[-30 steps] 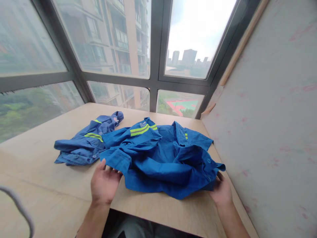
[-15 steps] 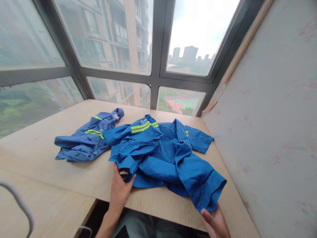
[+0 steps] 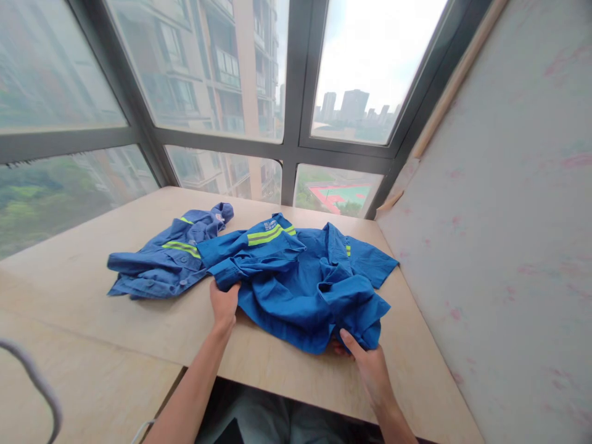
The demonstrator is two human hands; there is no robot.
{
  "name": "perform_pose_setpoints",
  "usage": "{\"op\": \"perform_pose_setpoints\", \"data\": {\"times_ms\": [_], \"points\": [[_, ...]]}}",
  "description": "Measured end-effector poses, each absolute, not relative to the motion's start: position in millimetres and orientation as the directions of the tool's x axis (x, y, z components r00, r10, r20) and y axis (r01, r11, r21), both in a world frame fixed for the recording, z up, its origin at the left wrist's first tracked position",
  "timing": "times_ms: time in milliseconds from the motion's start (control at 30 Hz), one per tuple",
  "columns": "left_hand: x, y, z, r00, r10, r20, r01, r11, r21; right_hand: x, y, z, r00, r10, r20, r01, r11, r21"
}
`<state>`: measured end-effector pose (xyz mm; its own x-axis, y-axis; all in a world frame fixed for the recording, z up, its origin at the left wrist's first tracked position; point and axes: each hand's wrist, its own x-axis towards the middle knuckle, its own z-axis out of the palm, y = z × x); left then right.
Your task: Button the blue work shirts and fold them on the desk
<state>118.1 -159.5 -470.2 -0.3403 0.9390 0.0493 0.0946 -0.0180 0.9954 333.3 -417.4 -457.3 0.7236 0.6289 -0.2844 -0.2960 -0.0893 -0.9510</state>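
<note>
A bright blue work shirt (image 3: 300,277) with yellow-green reflective stripes lies spread and rumpled on the wooden table, its front lying partly open. My left hand (image 3: 225,303) grips the shirt's lower left edge, fingers hidden under the cloth. At the lower right part, my right hand (image 3: 363,354) pinches the hem, thumb on top and fingers beneath. Beside the shirt on the left, partly under its sleeve, lies a second, paler blue work garment (image 3: 160,265) with the same kind of stripes and some buttons. Neither hand touches it.
The pale wooden table (image 3: 92,327) runs back to grey-framed windows (image 3: 291,111). A patterned wall (image 3: 499,246) bounds the right side. A grey curved cable or tube (image 3: 39,376) shows at the lower left. My legs (image 3: 263,416) are below the table's front edge.
Both hands have moved forward, away from me. My right hand also went left, pushing the shirt's lower right part inward and up. The paler garment has barely shifted.
</note>
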Motion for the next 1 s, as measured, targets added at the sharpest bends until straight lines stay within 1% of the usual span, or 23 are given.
{"op": "perform_pose_setpoints", "data": {"times_ms": [100,167,267,367,433,467,533,600,667,700,767,833,900,967,1000], "points": [[139.0,-138.9,-471.5,-0.311,0.946,0.092,0.107,-0.061,0.992,334.6,-381.7,-459.6,0.707,0.657,-0.263,-0.318,-0.037,-0.947],[152.9,-123.1,-467.6,-0.279,0.956,0.088,0.095,-0.063,0.993,342.7,-354.6,-459.2,0.710,0.652,-0.266,-0.366,0.019,-0.930],[165.9,-101.7,-455.2,-0.243,0.969,0.035,0.080,-0.016,0.997,359.2,-321.8,-449.6,0.737,0.608,-0.295,-0.457,0.126,-0.880],[158.3,-103.2,-440.3,-0.242,0.970,0.030,0.092,-0.007,0.996,367.7,-316.0,-431.5,0.788,0.541,-0.293,-0.453,0.189,-0.871],[141.2,-124.4,-431.9,-0.231,0.969,0.091,0.125,-0.063,0.990,364.7,-329.6,-419.1,0.810,0.535,-0.242,-0.397,0.195,-0.897],[130.5,-140.1,-428.7,-0.185,0.962,0.199,0.204,-0.161,0.966,361.1,-340.2,-414.0,0.810,0.549,-0.205,-0.360,0.190,-0.913],[108.5,-176.7,-424.4,-0.185,0.917,0.353,0.349,-0.274,0.896,352.0,-364.9,-408.2,0.823,0.545,-0.158,-0.291,0.166,-0.942],[90.0,-212.5,-423.8,-0.155,0.877,0.455,0.430,-0.355,0.830,343.5,-389.5,-410.4,0.856,0.502,-0.126,-0.202,0.100,-0.974],[77.1,-240.4,-427.4,-0.120,0.857,0.501,0.455,-0.401,0.795,338.2,-411.5,-420.5,0.878,0.468,-0.097,-0.103,-0.012,-0.995],[72.2,-250.4,-430.9,-0.097,0.858,0.504,0.466,-0.408,0.785,336.8,-421.2,-427.6,0.877,0.473,-0.087,-0.054,-0.084,-0.995],[63.8,-262.6,-440.6,-0.047,0.869,0.493,0.496,-0.408,0.767,336.1,-438.4,-442.1,0.834,0.543,-0.097,0.056,-0.258,-0.964],[55.2,-267.0,-451.2,0.031,0.884,0.466,0.531,-0.409,0.742,336.3,-452.1,-451.4,0.795,0.601,-0.085,0.220,-0.415,-0.883],[46.9,-267.5,-459.0,0.150,0.904,0.401,0.542,-0.414,0.731,335.8,-461.0,-451.4,0.805,0.593,0.031,0.394,-0.494,-0.775],[40.7,-266.5,-461.0,0.252,0.925,0.285,0.525,-0.378,0.762,333.9,-464.1,-443.0,0.812,0.540,0.222,0.525,-0.508,-0.683],[39.0,-265.6,-459.6,0.268,0.938,0.221,0.518,-0.333,0.788,332.5,-463.5,-437.4,0.799,0.517,0.306,0.572,-0.500,-0.650]]}}
